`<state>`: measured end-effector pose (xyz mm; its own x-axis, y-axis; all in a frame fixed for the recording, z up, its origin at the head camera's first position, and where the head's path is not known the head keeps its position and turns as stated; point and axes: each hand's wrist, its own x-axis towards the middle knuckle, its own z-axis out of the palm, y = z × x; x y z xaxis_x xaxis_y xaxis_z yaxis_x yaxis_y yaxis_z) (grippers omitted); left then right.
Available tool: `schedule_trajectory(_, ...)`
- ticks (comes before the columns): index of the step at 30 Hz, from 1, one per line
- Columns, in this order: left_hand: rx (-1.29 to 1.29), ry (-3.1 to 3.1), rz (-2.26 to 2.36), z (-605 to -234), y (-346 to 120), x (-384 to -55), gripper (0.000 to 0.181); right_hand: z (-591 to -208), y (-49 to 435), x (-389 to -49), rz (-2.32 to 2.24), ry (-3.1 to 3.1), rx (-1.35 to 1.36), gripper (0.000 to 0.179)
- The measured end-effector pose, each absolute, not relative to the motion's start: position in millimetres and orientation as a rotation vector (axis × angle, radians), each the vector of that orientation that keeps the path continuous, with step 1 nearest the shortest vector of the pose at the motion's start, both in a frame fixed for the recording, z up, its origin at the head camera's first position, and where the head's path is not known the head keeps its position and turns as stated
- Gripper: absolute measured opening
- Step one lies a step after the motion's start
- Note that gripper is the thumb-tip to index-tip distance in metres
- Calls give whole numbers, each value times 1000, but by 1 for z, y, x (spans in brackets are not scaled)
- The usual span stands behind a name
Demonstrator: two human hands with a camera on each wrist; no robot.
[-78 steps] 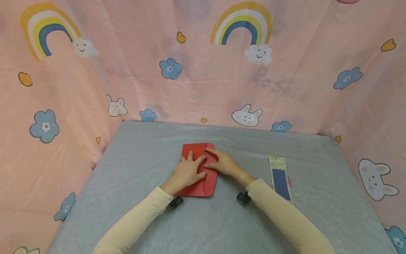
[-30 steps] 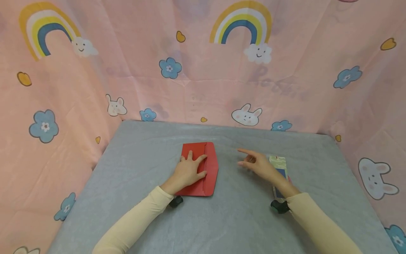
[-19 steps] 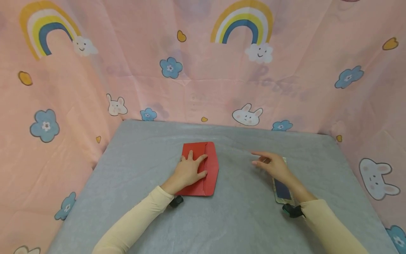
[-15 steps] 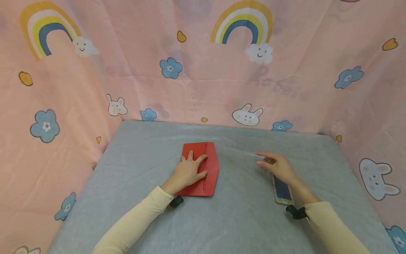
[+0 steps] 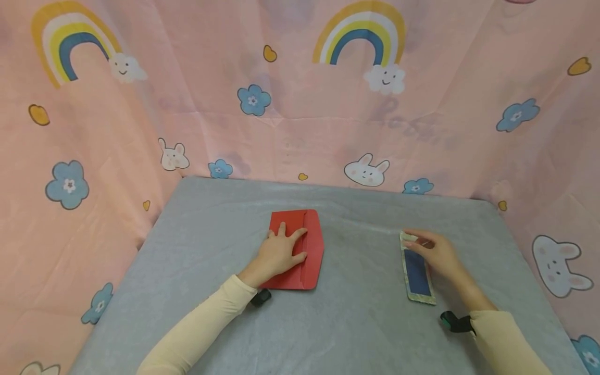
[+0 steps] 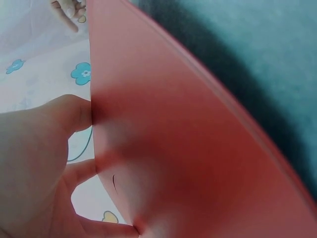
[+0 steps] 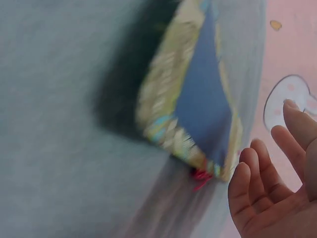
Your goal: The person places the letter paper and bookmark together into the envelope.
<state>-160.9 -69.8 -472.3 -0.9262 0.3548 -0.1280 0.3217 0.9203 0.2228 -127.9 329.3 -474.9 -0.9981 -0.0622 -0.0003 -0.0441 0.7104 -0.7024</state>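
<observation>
My left hand [image 5: 276,256] rests with its fingers spread on a red envelope [image 5: 313,260], whose flap points right. In the left wrist view the red paper [image 6: 168,119] fills most of the frame, with the fingers at its edge. On the right lies a narrow bookmark [image 5: 417,273] with a blue panel, a patterned pale green border and a bit of red thread. My right hand [image 5: 438,253] reaches over its far end, thumb and forefinger extended. The right wrist view shows the fingers [image 7: 265,171] loosely bent beside the bookmark [image 7: 205,99], holding nothing.
Grey cloth covers the table [image 5: 356,323]. A pink curtain [image 5: 290,140] printed with rainbows, rabbits and flowers hangs around the back and sides. Each wrist carries a small black camera; the right one [image 5: 454,322] sits just above the table.
My right hand has left the envelope's flap and moved right to the bookmark's far end. The flap now lies spread out flat. My left hand has stayed on the envelope.
</observation>
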Motion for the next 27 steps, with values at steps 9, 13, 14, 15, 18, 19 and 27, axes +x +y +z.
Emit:
schedule_trajectory(9, 510, 2907, 301, -471, -69, -160, 68, -486, 343, -123, -1090, 2973, -112, 43)
schedule_trajectory(13, 509, 2905, 294, -470, -69, -160, 68, -489, 343, -121, -1099, 2942, -96, 45)
schedule_trajectory(14, 508, 2905, 290, -470, -69, -160, 68, -490, 343, -120, -1104, 2928, -73, 46)
schedule_trajectory(15, 507, 2905, 287, -470, -69, -160, 68, -490, 342, -120, -1086, 2923, -51, 48)
schedule_trajectory(18, 507, 2908, 288, -471, -68, -161, 68, -490, 340, -119, -1009, 2936, 11, 50)
schedule_trajectory(19, 507, 2909, 290, -471, -68, -161, 68, -489, 339, -119, -978, 2945, 16, 51)
schedule_trajectory(27, 506, 2916, 287, -473, -68, -161, 69, -487, 336, -123, -835, 2975, -70, 56)
